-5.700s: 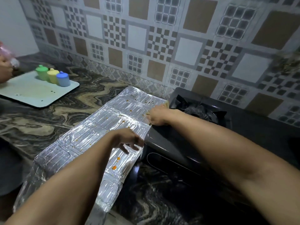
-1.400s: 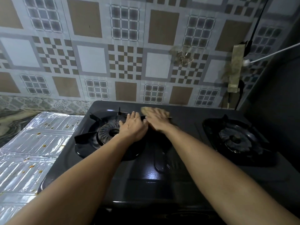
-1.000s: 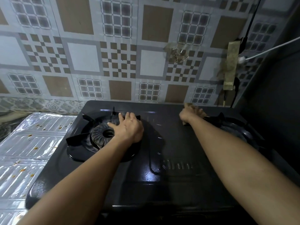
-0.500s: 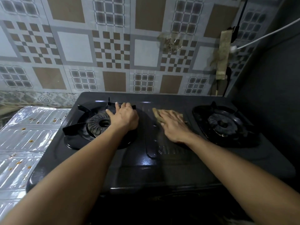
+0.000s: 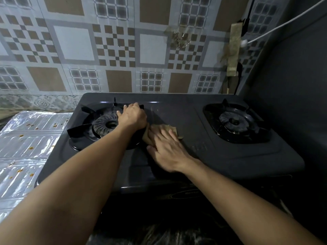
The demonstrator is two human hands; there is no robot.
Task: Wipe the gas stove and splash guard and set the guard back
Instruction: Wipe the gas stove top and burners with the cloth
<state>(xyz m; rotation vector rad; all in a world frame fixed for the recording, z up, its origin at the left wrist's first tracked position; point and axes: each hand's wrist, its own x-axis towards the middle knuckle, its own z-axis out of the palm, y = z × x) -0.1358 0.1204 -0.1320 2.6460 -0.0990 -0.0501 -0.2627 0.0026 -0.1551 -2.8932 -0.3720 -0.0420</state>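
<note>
- A home kitchen: a black two-burner gas stove (image 5: 177, 156) sits on a dark marbled stone counter (image 5: 159, 236).
- Grey-and-brown patterned wall tiles (image 5: 113, 50) rise behind it.
- Left of the stove lies a grease-spotted silver foil splash guard (image 5: 26, 147).
- A white cable (image 5: 283, 23) runs at far right.

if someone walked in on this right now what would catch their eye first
Probably the two bare arms reaching over the black gas stove: the right hand presses a tan cloth flat on the middle of the top, while the left hand rests on the left burner's grate. Next, the shiny foil splash guard, lying flat to the stove's left and dotted with orange spatters.
</note>
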